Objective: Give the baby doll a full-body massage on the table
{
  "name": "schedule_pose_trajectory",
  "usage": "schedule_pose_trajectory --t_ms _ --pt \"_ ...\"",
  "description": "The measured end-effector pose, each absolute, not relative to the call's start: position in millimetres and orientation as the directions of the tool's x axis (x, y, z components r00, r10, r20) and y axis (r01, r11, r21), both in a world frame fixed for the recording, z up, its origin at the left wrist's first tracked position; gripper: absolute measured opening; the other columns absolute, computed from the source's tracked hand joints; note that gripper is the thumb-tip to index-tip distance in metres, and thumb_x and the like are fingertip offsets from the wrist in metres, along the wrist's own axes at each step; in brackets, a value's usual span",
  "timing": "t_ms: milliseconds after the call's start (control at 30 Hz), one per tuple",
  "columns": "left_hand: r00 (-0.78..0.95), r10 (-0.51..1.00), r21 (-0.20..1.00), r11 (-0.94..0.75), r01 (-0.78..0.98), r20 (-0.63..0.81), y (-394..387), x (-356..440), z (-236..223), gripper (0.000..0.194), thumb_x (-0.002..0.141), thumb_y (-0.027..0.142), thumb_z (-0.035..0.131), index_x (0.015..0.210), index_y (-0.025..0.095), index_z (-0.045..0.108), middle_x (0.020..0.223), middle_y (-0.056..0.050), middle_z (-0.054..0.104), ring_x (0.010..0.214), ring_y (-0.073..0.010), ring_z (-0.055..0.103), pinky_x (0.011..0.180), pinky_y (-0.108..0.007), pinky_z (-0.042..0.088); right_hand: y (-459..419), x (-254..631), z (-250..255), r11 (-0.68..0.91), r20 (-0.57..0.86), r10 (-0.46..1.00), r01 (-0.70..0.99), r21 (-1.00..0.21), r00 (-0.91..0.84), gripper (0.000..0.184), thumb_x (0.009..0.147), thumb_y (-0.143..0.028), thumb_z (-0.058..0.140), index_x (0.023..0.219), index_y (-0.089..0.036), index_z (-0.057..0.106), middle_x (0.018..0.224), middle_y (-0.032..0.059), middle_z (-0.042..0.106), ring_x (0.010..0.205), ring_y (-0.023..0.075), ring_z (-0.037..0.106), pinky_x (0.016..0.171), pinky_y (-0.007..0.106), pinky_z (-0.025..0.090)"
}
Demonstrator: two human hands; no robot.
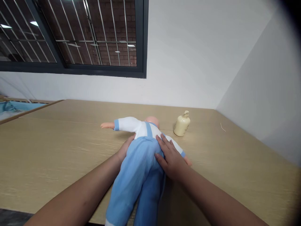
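A baby doll in a white shirt and light blue overalls lies face down on the wooden table, head away from me, arms spread. My left hand is tucked against the doll's left side at the waist, fingers partly hidden under the body. My right hand rests on the doll's right hip and back, fingers stretched and pressing on the blue cloth. Together the two hands clasp the doll's torso from both sides.
A small cream pump bottle stands on the table just beyond the doll's head, to the right. White walls meet at a corner behind the table on the right. A barred window sits above left. A blue-lined tray shows at far left.
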State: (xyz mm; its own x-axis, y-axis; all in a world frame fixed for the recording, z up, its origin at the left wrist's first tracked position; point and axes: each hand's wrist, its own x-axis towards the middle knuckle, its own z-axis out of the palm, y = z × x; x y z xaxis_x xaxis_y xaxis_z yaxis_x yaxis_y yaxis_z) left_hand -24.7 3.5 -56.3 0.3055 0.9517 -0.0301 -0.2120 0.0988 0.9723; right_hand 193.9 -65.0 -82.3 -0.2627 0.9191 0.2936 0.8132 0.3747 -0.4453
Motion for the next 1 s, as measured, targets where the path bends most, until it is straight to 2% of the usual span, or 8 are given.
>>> schedule_pose_trajectory --t_ms 100,300,433,533,633,800,900,1000 --pt "0.381 0.922 0.965 0.155 -0.211 -0.065 2 -28 -57 0.034 0.093 0.041 0.06 0.098 0.01 0.073 0.093 -0.008 0.077 0.104 -0.0311 0.068 0.095 -0.041 0.052 -63 197 -83 0.385 0.303 0.914 0.81 -0.443 -0.269 0.069 0.102 -0.05 0.042 0.161 -0.03 0.014 0.169 0.0094 0.016 0.156 0.0281 0.012 0.124 0.061 0.015" --pt "0.333 0.935 0.992 0.117 0.039 -0.123 6 -40 -48 0.039 0.091 0.048 0.061 0.104 0.014 0.074 0.099 -0.007 0.077 0.104 -0.0298 0.068 0.088 -0.036 0.053 -63 198 -83 0.393 0.324 0.906 0.827 -0.403 -0.273 0.07 0.101 -0.054 0.044 0.161 -0.029 0.018 0.168 0.0116 0.019 0.156 0.0286 0.015 0.123 0.062 0.016" --pt "0.37 0.928 0.967 -0.057 0.248 -0.04 5 -57 -38 0.036 0.09 0.048 0.059 0.088 0.015 0.074 0.095 -0.008 0.076 0.098 -0.0306 0.068 0.083 -0.038 0.052 -65 196 -84 0.384 0.357 0.9 0.841 -0.38 -0.25 0.068 0.099 -0.055 0.047 0.159 -0.029 0.026 0.166 0.0123 0.024 0.155 0.0313 0.019 0.122 0.064 0.02" --pt "0.337 0.94 0.822 -0.239 0.517 0.061 -10 -71 -33 0.035 0.095 0.046 0.053 0.091 0.017 0.072 0.091 -0.007 0.073 0.089 -0.0285 0.067 0.078 -0.039 0.052 -65 193 -86 0.423 0.418 0.869 0.836 -0.349 -0.265 0.067 0.098 -0.053 0.05 0.157 -0.026 0.032 0.164 0.0135 0.03 0.153 0.0327 0.024 0.122 0.064 0.021" --pt "0.335 0.876 0.575 -0.48 0.662 0.346 -29 -78 -35 0.025 0.095 0.036 0.055 0.108 0.019 0.068 0.096 -0.006 0.07 0.087 -0.026 0.065 0.077 -0.039 0.051 -65 190 -86 0.47 0.451 0.838 0.825 -0.313 -0.306 0.066 0.098 -0.051 0.052 0.156 -0.025 0.034 0.165 0.0143 0.028 0.153 0.035 0.024 0.121 0.065 0.022" --pt "0.627 0.465 0.17 -0.865 0.472 0.625 -43 -75 -47 0.029 0.09 0.014 0.06 0.118 0.018 0.064 0.113 -0.011 0.064 0.104 -0.0267 0.06 0.092 -0.043 0.049 -67 186 -82 0.517 0.447 0.812 0.817 -0.256 -0.374 0.065 0.099 -0.049 0.052 0.156 -0.023 0.035 0.166 0.0152 0.024 0.154 0.0372 0.018 0.119 0.067 0.025" --pt "0.66 0.377 0.098 -0.903 0.419 0.65 -42 -73 -52 0.029 0.088 0.009 0.06 0.116 0.017 0.065 0.108 -0.01 0.065 0.099 -0.0259 0.061 0.088 -0.043 0.05 -73 182 -77 0.55 0.504 0.771 0.807 -0.217 -0.39 0.063 0.096 -0.044 0.058 0.152 -0.022 0.042 0.162 0.015 0.033 0.152 0.0376 0.024 0.116 0.063 0.034" --pt "0.665 0.347 0.082 -0.915 0.396 0.661 -44 -76 -55 0.031 0.087 0.008 0.063 0.116 0.017 0.066 0.108 -0.011 0.065 0.099 -0.0266 0.06 0.086 -0.043 0.051 -86 174 -71 0.627 0.607 0.678 0.756 -0.185 -0.414 0.048 0.091 -0.031 0.063 0.138 -0.023 0.056 0.147 0.0131 0.053 0.136 0.0337 0.047 0.109 0.056 0.046"
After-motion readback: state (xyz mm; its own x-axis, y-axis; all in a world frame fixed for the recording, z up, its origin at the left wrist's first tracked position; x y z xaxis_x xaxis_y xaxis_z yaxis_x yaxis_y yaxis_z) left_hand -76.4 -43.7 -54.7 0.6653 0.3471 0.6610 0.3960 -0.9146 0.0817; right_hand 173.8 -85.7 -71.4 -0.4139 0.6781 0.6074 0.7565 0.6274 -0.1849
